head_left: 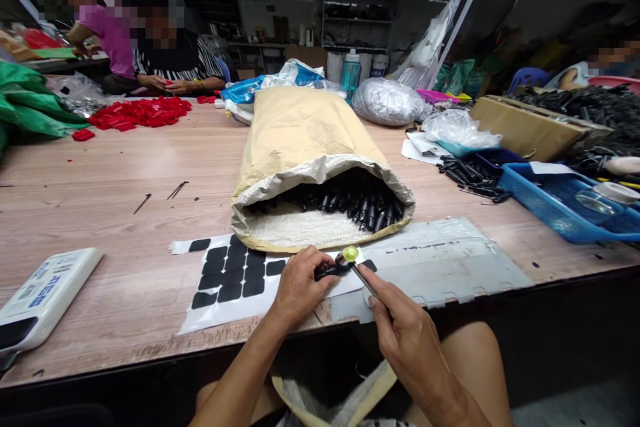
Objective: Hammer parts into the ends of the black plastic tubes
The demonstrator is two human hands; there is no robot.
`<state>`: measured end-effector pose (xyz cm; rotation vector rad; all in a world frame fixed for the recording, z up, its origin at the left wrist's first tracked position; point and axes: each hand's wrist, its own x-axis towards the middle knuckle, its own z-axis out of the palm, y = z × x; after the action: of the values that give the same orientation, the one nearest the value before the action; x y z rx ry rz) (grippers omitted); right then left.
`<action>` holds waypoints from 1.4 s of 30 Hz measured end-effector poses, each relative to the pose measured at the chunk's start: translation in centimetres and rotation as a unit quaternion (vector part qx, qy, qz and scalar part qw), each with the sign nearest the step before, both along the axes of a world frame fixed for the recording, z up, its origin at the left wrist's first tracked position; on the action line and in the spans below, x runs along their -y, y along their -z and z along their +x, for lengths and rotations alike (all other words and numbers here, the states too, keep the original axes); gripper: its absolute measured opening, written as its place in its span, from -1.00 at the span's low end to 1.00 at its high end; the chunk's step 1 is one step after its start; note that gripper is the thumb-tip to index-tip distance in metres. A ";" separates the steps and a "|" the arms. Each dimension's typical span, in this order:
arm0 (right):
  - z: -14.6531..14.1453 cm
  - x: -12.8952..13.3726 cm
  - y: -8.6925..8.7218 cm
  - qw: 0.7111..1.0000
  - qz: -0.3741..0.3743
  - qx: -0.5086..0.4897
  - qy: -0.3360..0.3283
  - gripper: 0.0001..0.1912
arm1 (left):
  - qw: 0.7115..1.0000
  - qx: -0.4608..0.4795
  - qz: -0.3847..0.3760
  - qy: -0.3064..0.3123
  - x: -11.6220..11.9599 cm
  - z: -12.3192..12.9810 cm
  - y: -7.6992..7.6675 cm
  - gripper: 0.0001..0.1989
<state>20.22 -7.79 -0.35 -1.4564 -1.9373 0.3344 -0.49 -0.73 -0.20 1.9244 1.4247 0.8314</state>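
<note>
My left hand (301, 285) is closed on a small black part (327, 271) just in front of the sack's mouth. A yellow-green round piece (350, 253) shows at the far end of that part. My right hand (413, 330) grips a thin metal rod-like tool (364, 280), its tip against or very near the part. Whether the tool is tweezers or a single rod I cannot tell. Beneath the hands lies a white sheet with black rounded stickers (254, 287). The paper sack (305, 127) lies on its side, mouth towards me, with many black parts (367, 203) inside.
A white device (50, 297) stands at the left. Grey sheeting (430, 267) lies along the table's front edge. At the right are a blue tray (550, 207) and loose black parts (467, 177). Red pieces (140, 112) lie near a co-worker's hands (170, 85) across the table.
</note>
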 end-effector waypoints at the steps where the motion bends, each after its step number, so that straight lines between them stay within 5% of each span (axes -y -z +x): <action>1: 0.1 0.0 0.3 1.000 -0.002 0.009 -0.003 -0.41 | 1.000 0.003 -0.001 -0.001 0.0 0.0 0.0 -0.83; 7: 0.4 0.5 0.9 1.000 -0.007 0.026 -0.012 -0.40 | 1.000 0.013 0.008 -0.001 0.0 0.0 0.1 -0.88; 16: -0.9 0.5 -2.2 0.998 0.051 -0.027 0.001 -0.43 | 1.000 0.002 0.006 0.006 -0.2 0.0 0.3 -0.87; 23: -1.3 1.2 -0.3 0.994 0.058 0.089 0.009 -0.40 | 1.000 -0.001 0.011 -0.002 -0.2 0.1 0.3 -0.90; 30: 0.0 0.9 -1.7 0.991 0.116 0.045 0.045 -0.40 | 1.000 0.008 -0.005 0.005 -0.2 0.0 0.5 -0.87; 36: 0.7 0.9 -0.3 0.993 0.062 0.098 0.027 -0.42 | 1.000 -0.003 0.003 0.005 -0.2 0.0 0.2 -0.90; 42: 3.1 -0.8 -0.9 0.984 0.076 0.103 0.126 -0.50 | 1.000 -0.014 0.005 0.026 0.1 -0.3 -0.2 -0.85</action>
<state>23.29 -6.99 0.55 -1.6620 -1.8597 -0.0811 -0.79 -0.84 0.01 1.9795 1.3823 0.7920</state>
